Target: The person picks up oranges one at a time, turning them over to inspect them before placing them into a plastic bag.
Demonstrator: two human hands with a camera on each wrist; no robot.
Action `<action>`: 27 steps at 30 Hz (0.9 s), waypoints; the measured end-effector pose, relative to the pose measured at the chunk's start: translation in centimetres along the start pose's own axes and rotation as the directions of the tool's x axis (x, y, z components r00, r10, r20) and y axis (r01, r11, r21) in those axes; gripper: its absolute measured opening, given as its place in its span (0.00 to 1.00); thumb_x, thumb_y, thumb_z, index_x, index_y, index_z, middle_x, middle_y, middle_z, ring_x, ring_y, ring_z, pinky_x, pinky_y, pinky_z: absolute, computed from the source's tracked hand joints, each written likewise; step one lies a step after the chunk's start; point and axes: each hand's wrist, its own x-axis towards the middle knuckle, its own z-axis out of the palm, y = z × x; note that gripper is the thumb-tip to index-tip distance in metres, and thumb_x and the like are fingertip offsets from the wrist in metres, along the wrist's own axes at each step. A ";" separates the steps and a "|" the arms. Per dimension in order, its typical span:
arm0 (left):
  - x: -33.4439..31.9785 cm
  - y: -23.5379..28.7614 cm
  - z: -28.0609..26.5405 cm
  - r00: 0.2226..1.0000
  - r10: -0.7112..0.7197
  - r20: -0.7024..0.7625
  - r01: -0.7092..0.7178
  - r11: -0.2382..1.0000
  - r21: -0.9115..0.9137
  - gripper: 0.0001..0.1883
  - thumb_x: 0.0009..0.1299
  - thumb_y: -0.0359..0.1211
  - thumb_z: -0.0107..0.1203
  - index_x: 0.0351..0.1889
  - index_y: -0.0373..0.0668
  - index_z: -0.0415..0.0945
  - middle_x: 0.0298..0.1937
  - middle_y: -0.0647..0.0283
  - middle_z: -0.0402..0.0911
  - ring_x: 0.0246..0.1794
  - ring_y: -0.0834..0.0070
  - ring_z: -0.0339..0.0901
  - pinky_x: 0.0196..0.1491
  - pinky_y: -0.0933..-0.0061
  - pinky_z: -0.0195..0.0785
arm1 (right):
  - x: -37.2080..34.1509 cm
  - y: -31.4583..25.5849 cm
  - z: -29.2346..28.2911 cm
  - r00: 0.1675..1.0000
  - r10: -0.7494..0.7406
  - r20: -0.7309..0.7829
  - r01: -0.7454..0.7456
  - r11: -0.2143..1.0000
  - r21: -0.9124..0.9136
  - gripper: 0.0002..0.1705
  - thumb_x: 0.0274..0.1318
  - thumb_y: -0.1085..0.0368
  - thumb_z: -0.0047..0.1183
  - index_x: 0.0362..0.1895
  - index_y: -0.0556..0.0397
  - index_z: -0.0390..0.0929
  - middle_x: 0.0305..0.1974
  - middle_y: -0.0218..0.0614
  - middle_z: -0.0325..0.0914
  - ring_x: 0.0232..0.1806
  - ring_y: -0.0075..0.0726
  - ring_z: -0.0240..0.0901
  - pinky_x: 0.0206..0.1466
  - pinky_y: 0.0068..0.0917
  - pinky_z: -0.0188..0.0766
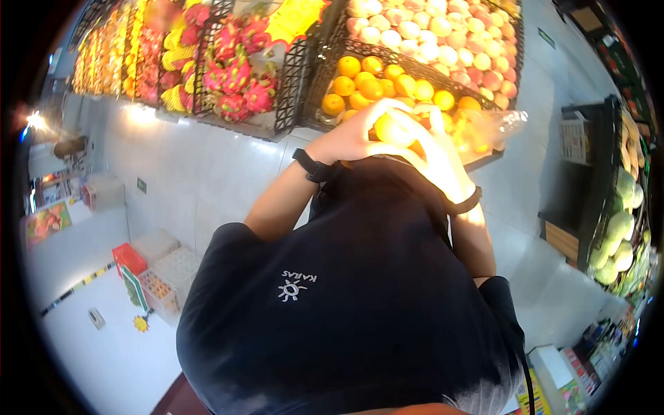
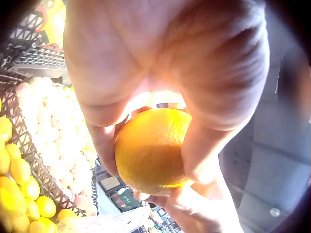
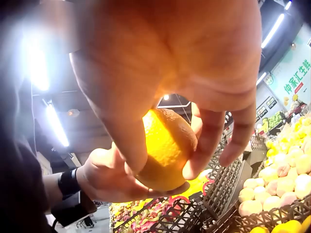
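An orange is held between both hands, in front of a crate of oranges. In the left wrist view the left hand pinches the orange from above, thumb and fingers on opposite sides. The right wrist view shows the right hand gripping the same orange between thumb and fingers, with the left hand beneath it. A clear plastic bag, apparently with oranges in it, lies beside the right hand; what holds the bag cannot be told.
Peaches fill the crate behind the oranges. Dragon fruit and other fruit stand in black crates to the left, with a yellow sign above. A black stand with green melons is at the right.
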 end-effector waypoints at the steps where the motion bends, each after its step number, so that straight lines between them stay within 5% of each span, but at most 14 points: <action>1: -0.7 -1.1 0.0 0.997 -0.076 -0.009 0.075 0.995 -0.073 0.41 0.65 0.32 0.75 0.74 0.39 0.66 0.72 0.55 0.73 0.74 0.67 0.69 0.76 0.62 0.63 | 0.5 1.0 0.7 1.000 -0.013 0.016 0.013 1.000 0.015 0.37 0.54 0.66 0.72 0.69 0.36 0.76 0.58 0.48 0.69 0.59 0.63 0.75 0.62 0.48 0.76; 3: -2.3 -3.4 -0.4 0.998 -0.039 -0.047 0.042 0.997 0.058 0.45 0.68 0.31 0.73 0.79 0.41 0.57 0.77 0.54 0.65 0.76 0.63 0.66 0.79 0.61 0.59 | 2.0 3.3 2.4 0.988 -0.064 0.142 0.053 0.995 0.080 0.39 0.51 0.66 0.73 0.69 0.34 0.76 0.55 0.45 0.70 0.56 0.61 0.77 0.59 0.48 0.77; 6: -4.8 -7.9 -0.1 0.986 -0.126 -0.108 0.100 0.970 -0.221 0.43 0.71 0.28 0.69 0.80 0.43 0.55 0.77 0.54 0.63 0.75 0.63 0.67 0.77 0.62 0.62 | 3.5 4.8 5.7 0.969 0.040 0.243 -0.075 0.988 0.137 0.41 0.45 0.65 0.76 0.66 0.32 0.75 0.56 0.40 0.73 0.57 0.58 0.78 0.57 0.47 0.79; 8: -6.2 -10.0 -0.4 0.904 -0.367 -0.219 0.256 0.875 -0.411 0.34 0.76 0.27 0.63 0.78 0.44 0.59 0.74 0.56 0.67 0.73 0.66 0.70 0.75 0.64 0.65 | 4.4 6.8 8.7 0.958 0.100 0.267 -0.133 0.985 0.111 0.41 0.45 0.61 0.77 0.65 0.29 0.73 0.54 0.38 0.74 0.54 0.57 0.80 0.53 0.46 0.80; 11: -8.8 -12.6 -2.4 0.837 -0.414 -0.359 0.334 0.905 -0.264 0.25 0.80 0.27 0.58 0.73 0.43 0.65 0.69 0.59 0.73 0.68 0.71 0.74 0.70 0.69 0.70 | 6.5 9.2 12.6 0.963 0.123 0.241 -0.112 0.992 -0.061 0.42 0.45 0.59 0.77 0.66 0.28 0.71 0.53 0.39 0.75 0.50 0.58 0.82 0.49 0.47 0.80; 12: -9.6 -13.0 -2.9 0.803 -0.432 -0.412 0.324 0.895 -0.306 0.16 0.81 0.27 0.56 0.66 0.40 0.72 0.60 0.62 0.80 0.61 0.74 0.78 0.65 0.70 0.72 | 7.6 9.8 13.9 0.954 0.145 0.263 -0.128 0.989 -0.081 0.42 0.45 0.59 0.77 0.65 0.27 0.70 0.52 0.40 0.75 0.46 0.59 0.83 0.47 0.49 0.80; 20: -15.6 -15.0 -7.9 0.662 -0.491 -0.566 0.357 0.871 -0.338 0.08 0.83 0.28 0.52 0.56 0.38 0.79 0.48 0.66 0.84 0.51 0.79 0.81 0.58 0.74 0.73 | 13.5 12.3 25.4 0.902 0.113 0.416 -0.014 0.972 -0.235 0.38 0.46 0.69 0.72 0.62 0.32 0.72 0.53 0.47 0.75 0.46 0.63 0.82 0.47 0.51 0.80; 24: -15.5 -15.0 -9.3 0.633 -0.551 -0.544 0.395 0.834 -0.385 0.08 0.83 0.28 0.52 0.55 0.38 0.79 0.47 0.66 0.84 0.51 0.79 0.81 0.58 0.74 0.73 | 13.4 12.7 28.3 0.878 0.122 0.463 -0.009 0.971 -0.239 0.35 0.48 0.71 0.68 0.61 0.33 0.74 0.55 0.50 0.75 0.45 0.62 0.83 0.45 0.48 0.81; 27: -14.1 -16.6 -10.1 0.690 -0.531 -0.492 0.379 0.844 -0.379 0.08 0.83 0.28 0.53 0.55 0.38 0.80 0.47 0.67 0.84 0.50 0.79 0.81 0.57 0.74 0.74 | 13.4 12.1 28.3 0.897 0.148 0.416 -0.029 0.959 -0.280 0.30 0.54 0.71 0.61 0.61 0.33 0.74 0.55 0.52 0.74 0.44 0.62 0.83 0.44 0.47 0.81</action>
